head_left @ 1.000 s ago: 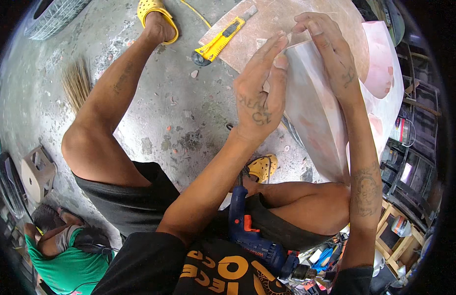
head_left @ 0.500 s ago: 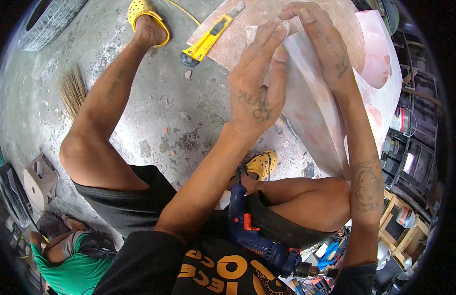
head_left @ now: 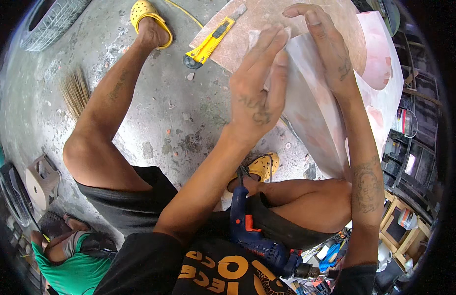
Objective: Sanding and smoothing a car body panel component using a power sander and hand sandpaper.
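Note:
My left hand (head_left: 257,93) is closed on a folded whitish sheet (head_left: 254,37), pressing it against the upper edge of a large pale, curved panel (head_left: 311,105). The panel has white and pink patches and leans toward my right thigh. Its far end meets a pinkish-brown surface (head_left: 272,14). My right hand (head_left: 331,46) lies along the panel's right side, fingers extended and thumb apart, holding nothing. A yellow utility knife (head_left: 212,42) rests on the left rim of the brown surface, blade out. Across my lap lies a blue power drill (head_left: 260,243).
The concrete floor (head_left: 154,108) is stained and bears small chips. On the left are a straw broom (head_left: 75,93), a tyre (head_left: 53,24), a beige stool (head_left: 43,182) and a person in green (head_left: 78,263). Cluttered shelves and a wooden crate (head_left: 402,231) stand at right.
My left hand has shifted slightly down along the panel with the whitish sheet. My right hand stays nearly in place. The whole view has moved a little.

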